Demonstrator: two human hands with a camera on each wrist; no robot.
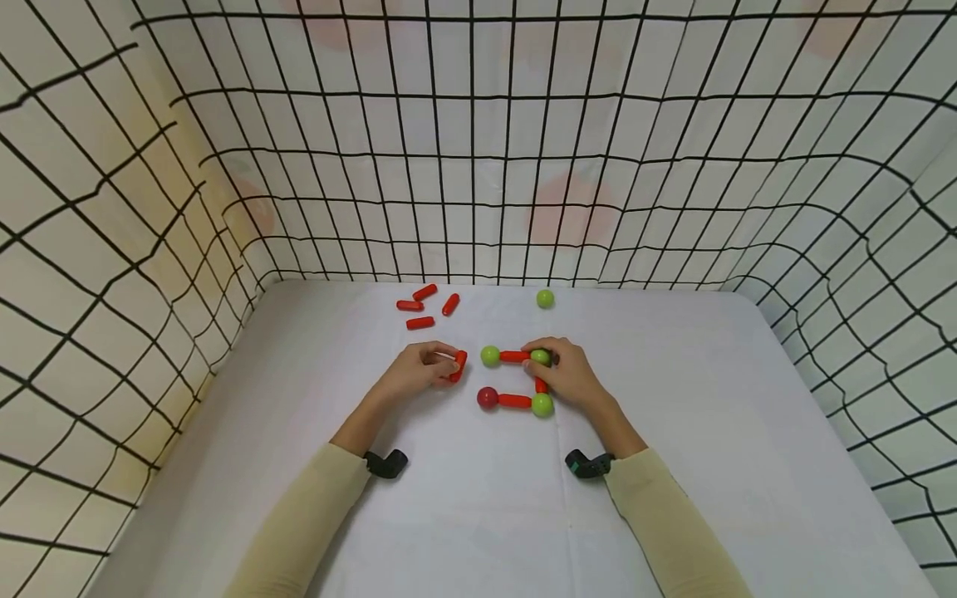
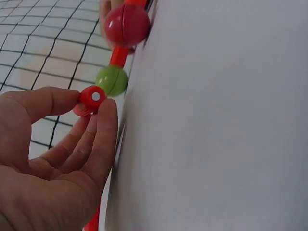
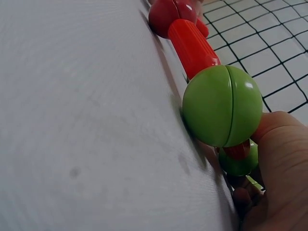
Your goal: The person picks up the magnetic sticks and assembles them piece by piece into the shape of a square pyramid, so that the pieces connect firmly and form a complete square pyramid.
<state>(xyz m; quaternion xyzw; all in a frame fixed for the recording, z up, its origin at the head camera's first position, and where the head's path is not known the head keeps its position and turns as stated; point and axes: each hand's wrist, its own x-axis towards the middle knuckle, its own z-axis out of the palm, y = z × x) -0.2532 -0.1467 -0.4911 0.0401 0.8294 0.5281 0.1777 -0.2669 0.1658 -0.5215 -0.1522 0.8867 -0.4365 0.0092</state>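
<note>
My left hand (image 1: 420,370) pinches a red magnetic rod (image 2: 92,97) between thumb and fingers, its round end with a small pale disc facing the left wrist camera. Whether a second rod lies behind it I cannot tell. To the right lies a three-sided shape of red rods and balls, its gap towards the left hand. One end is a green ball (image 1: 489,356), the other a dark red ball (image 1: 488,398). My right hand (image 1: 570,372) holds the far right green ball (image 1: 540,357) with thumb and fingers. The near right green ball (image 3: 222,106) sits beside that hand.
Several loose red rods (image 1: 420,322) lie at the back left of the white table (image 1: 478,515). A single green ball (image 1: 545,298) rests near the back edge. Black netting (image 1: 471,158) over pale walls encloses the table at the back and both sides.
</note>
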